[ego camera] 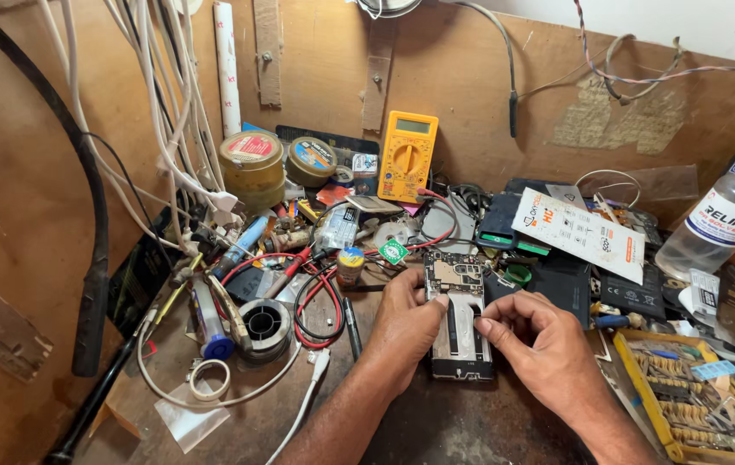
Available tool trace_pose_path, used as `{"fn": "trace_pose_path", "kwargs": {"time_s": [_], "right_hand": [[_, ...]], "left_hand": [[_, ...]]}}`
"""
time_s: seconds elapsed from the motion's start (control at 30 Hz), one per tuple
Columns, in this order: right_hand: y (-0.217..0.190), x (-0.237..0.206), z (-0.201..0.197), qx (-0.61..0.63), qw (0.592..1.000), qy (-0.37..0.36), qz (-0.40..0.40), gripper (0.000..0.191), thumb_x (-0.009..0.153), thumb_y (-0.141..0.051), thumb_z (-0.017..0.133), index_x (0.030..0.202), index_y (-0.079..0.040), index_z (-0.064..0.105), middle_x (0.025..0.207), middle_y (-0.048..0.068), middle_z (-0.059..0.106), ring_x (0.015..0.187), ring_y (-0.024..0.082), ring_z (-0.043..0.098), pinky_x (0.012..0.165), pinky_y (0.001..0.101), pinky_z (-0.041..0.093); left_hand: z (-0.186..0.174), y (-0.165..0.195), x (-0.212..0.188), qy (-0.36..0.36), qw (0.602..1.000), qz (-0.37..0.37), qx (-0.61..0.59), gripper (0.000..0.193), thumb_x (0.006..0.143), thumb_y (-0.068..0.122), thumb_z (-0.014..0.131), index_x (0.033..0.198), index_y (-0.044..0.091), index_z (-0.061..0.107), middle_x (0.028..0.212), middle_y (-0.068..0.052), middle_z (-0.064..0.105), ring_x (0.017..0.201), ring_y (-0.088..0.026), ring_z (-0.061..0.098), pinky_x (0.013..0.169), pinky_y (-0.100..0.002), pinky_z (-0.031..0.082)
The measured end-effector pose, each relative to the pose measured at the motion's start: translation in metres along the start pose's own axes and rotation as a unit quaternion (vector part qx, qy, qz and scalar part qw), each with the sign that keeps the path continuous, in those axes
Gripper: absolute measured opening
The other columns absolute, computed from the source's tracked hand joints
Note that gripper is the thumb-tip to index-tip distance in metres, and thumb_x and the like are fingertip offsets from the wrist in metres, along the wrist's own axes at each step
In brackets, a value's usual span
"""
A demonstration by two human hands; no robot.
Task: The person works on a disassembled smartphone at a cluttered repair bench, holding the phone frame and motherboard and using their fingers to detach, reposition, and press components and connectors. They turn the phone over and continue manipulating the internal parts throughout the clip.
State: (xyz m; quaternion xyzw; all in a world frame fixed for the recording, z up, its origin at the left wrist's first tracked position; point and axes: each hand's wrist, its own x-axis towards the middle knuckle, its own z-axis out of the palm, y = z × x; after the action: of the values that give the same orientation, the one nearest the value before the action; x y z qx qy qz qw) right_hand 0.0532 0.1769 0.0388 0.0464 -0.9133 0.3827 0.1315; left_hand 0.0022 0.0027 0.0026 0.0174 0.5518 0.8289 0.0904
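Cluttered wooden bench [471,430], opened phone [460,319] lying flat, left hand [406,331] grip steadying its edge, right hand [540,344] grip pinching its middle

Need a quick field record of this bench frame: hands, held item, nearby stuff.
setting: cluttered wooden workbench, head view
left hand: grips the left edge of the opened phone
right hand: thumb and fingertips pinch at the phone's right side
phone state: back off, circuit board exposed at the top, lying flat
behind: yellow multimeter with red and black leads
left: solder spool, round tins
right: clear spray bottle, yellow parts tray
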Motion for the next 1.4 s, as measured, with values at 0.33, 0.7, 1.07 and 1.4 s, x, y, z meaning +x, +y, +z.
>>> {"fn": "trace_pose_path", "kwargs": {"time_s": [0.33, 0.7, 1.07, 1.4], "right_hand": [[-0.007, -0.002, 0.005, -0.058, 0.998, 0.035, -0.005, 0.018, 0.081, -0.017, 0.079, 0.090, -0.001, 0.075, 0.077, 0.005, 0.066, 0.065, 0.013, 0.061, 0.062, 0.0298, 0.052], [-0.015, -0.004, 0.010, -0.079, 0.995, 0.062, 0.012, 0.016, 0.081, -0.016, 0.078, 0.090, -0.003, 0.076, 0.077, 0.006, 0.067, 0.062, 0.015, 0.060, 0.060, 0.0308, 0.051], [-0.017, -0.006, 0.015, -0.077, 0.994, 0.080, 0.023, 0.016, 0.080, -0.017, 0.079, 0.090, -0.004, 0.078, 0.076, 0.006, 0.068, 0.064, 0.016, 0.059, 0.061, 0.0313, 0.051], [-0.009, 0.000, 0.013, -0.020, 0.995, 0.072, 0.065, 0.020, 0.082, -0.020, 0.080, 0.091, -0.003, 0.077, 0.068, 0.003, 0.072, 0.059, 0.008, 0.055, 0.054, 0.0273, 0.048]], "left_hand": [[0.003, -0.004, 0.000, -0.018, 1.000, 0.004, 0.014, 0.039, 0.092, 0.003, 0.058, 0.131, 0.001, 0.054, 0.094, -0.010, 0.073, 0.080, -0.013, 0.068, 0.068, -0.028, 0.055], [0.004, -0.006, 0.001, -0.006, 1.000, 0.008, 0.023, 0.041, 0.091, 0.003, 0.059, 0.132, 0.004, 0.054, 0.093, -0.010, 0.072, 0.079, -0.013, 0.067, 0.067, -0.029, 0.055], [0.002, -0.006, -0.001, -0.010, 1.000, -0.001, -0.001, 0.039, 0.092, 0.003, 0.057, 0.130, 0.001, 0.054, 0.093, -0.010, 0.072, 0.078, -0.013, 0.067, 0.067, -0.029, 0.055], [0.005, -0.009, -0.003, -0.014, 1.000, -0.006, -0.011, 0.043, 0.092, 0.003, 0.060, 0.134, 0.001, 0.052, 0.092, -0.009, 0.072, 0.078, -0.013, 0.067, 0.068, -0.028, 0.054]]}}
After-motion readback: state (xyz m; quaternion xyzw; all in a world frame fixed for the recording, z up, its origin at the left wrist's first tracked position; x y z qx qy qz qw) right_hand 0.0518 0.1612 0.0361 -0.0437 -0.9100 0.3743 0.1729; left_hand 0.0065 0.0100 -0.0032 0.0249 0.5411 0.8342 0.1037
